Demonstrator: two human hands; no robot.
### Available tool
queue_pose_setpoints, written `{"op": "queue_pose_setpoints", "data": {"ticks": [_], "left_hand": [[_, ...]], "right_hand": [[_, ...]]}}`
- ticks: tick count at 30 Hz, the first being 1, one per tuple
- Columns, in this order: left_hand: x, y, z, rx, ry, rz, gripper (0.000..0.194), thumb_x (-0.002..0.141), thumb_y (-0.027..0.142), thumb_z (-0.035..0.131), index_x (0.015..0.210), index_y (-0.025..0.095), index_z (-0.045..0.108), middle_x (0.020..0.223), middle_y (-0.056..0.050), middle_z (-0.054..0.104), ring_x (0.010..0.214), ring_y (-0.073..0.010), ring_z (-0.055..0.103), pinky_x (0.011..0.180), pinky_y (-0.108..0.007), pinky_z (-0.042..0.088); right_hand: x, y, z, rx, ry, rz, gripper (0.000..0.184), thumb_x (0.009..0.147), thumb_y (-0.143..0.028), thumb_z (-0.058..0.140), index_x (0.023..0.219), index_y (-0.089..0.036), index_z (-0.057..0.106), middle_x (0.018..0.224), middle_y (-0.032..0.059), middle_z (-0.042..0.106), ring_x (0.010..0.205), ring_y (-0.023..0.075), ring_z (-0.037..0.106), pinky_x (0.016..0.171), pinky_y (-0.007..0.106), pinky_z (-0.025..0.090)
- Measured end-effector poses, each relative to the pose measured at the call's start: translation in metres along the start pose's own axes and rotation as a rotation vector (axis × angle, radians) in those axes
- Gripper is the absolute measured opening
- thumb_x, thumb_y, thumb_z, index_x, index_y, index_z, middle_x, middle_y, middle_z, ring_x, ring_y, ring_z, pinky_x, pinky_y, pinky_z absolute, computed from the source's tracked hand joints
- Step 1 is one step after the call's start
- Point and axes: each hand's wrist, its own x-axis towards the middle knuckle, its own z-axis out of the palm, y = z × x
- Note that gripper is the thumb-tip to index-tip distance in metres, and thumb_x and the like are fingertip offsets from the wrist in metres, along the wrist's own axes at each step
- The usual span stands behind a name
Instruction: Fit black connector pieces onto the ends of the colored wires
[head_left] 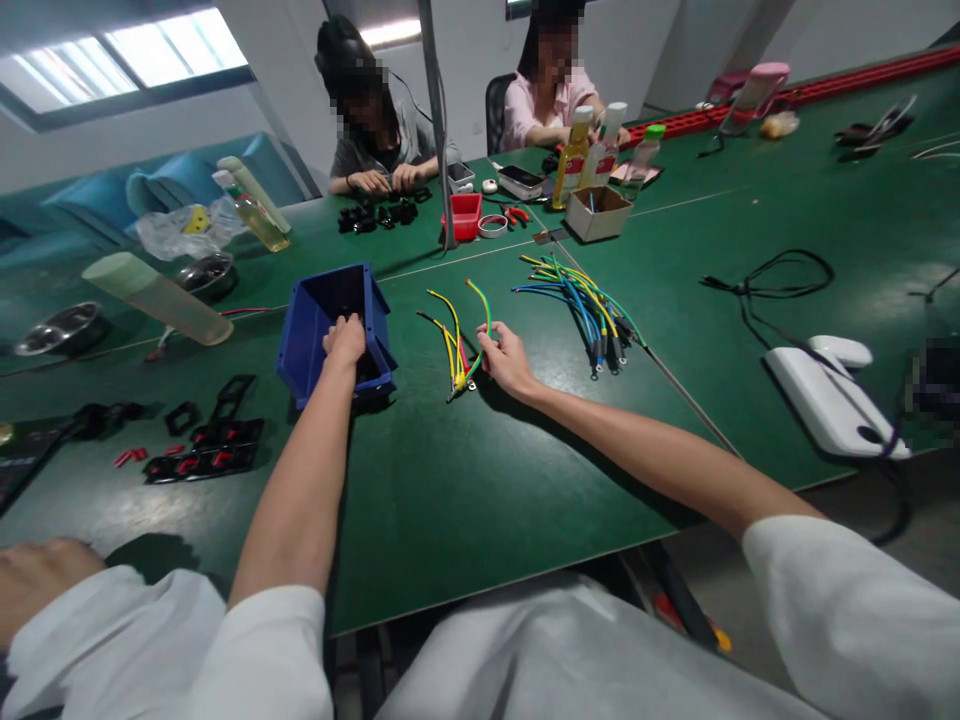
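Observation:
My left hand (345, 340) reaches into the blue plastic bin (293, 345), its fingers curled and their tips hidden. Dark small parts lie inside the bin, hard to make out. With thumb and fingers, my right hand (508, 362) pinches a green-and-yellow wire (486, 300), which curves upward from the grip. Just left of that hand lie a few yellow wires (452, 335) with metal end lugs, touching or close to the held wire's lower end. Further right rests a loose bundle of blue, yellow and green wires (592, 300) with ring terminals.
Black frames with red pieces (217, 450) lie left of the bin, near another person's hand (45, 580). A white power bank-like device (832, 400) with a black cable sits right. Across the table are a small carton (598, 214), a red tray (463, 216), bottles and two seated people.

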Motion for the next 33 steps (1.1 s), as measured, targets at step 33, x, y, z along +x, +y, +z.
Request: {"op": "queue_pose_setpoints", "data": {"ticks": [33], "left_hand": [[-0.002,0.013,-0.009,-0.069,0.221,-0.113,0.054,0.098,0.045,0.024,0.112,0.01,0.064,0.112,-0.026,0.067,0.109,-0.0384,0.062,0.089,-0.049,0.047]], "right_hand": [[-0.002,-0.007,0.0,-0.025,-0.01,-0.034,0.041,0.089,-0.055,0.051,0.113,-0.023,0.059,0.06,-0.0047,0.051,0.044,0.0103,0.049,0.044,0.024,0.041]]}}
